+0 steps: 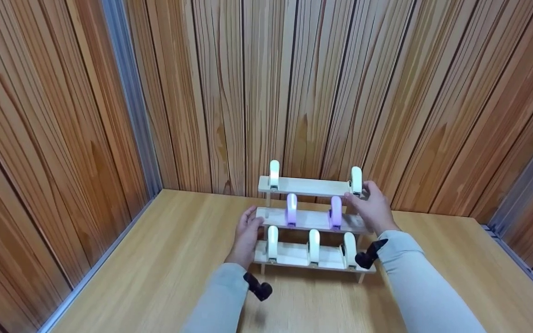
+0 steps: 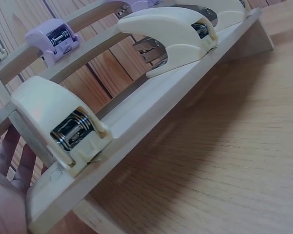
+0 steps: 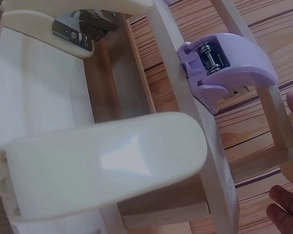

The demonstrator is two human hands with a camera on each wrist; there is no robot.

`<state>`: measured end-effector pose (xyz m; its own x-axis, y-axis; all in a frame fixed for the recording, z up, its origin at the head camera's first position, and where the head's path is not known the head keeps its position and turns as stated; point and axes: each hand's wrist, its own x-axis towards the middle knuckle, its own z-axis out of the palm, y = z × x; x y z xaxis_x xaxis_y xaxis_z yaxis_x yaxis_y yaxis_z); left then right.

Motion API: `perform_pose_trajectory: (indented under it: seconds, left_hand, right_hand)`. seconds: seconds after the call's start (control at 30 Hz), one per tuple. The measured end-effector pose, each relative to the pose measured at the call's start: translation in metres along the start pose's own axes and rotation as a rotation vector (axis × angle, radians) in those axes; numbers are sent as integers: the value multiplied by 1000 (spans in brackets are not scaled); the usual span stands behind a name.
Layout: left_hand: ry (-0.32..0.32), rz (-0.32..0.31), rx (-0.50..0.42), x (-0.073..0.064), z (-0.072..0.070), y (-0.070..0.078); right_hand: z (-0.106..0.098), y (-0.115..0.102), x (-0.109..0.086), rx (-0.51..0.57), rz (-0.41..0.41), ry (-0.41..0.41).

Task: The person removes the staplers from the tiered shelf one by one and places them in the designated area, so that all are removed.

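A three-tier wooden display rack (image 1: 312,186) stands on the table and carries small staplers. My left hand (image 1: 246,233) grips the left end of the middle tier, its fingers reaching behind the wood in the left wrist view. At the right end of the top tier, my right hand (image 1: 375,208) has thumb and fingers on either side of a cream stapler (image 1: 356,179). Another cream stapler (image 1: 274,174) stands at that tier's left end. Two purple staplers, left (image 1: 291,209) and right (image 1: 336,212), sit on the middle tier. Three cream staplers, including a middle one (image 1: 313,246), line the bottom tier.
The rack rests on a light wooden table (image 1: 178,263). Wood-patterned panels (image 1: 220,92) rise behind and at both sides, with a metal corner strip (image 1: 132,92) at left. Dark wrist mounts (image 1: 258,286) hang at both cuffs.
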<state>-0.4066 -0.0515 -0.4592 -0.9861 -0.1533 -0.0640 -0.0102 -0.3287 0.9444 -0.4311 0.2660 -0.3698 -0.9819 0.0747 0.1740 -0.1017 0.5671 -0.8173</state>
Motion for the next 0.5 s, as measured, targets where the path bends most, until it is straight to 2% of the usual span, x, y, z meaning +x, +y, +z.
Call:
perform_pose_trajectory:
  seconds: [0.2, 0.5]
  left_hand:
    - [14, 14, 6, 0, 1, 0]
    - [-9, -1, -1, 1, -2, -1]
  right_hand:
    - [0, -1, 2, 24, 11, 7]
    - [0, -1, 0, 52, 38, -14]
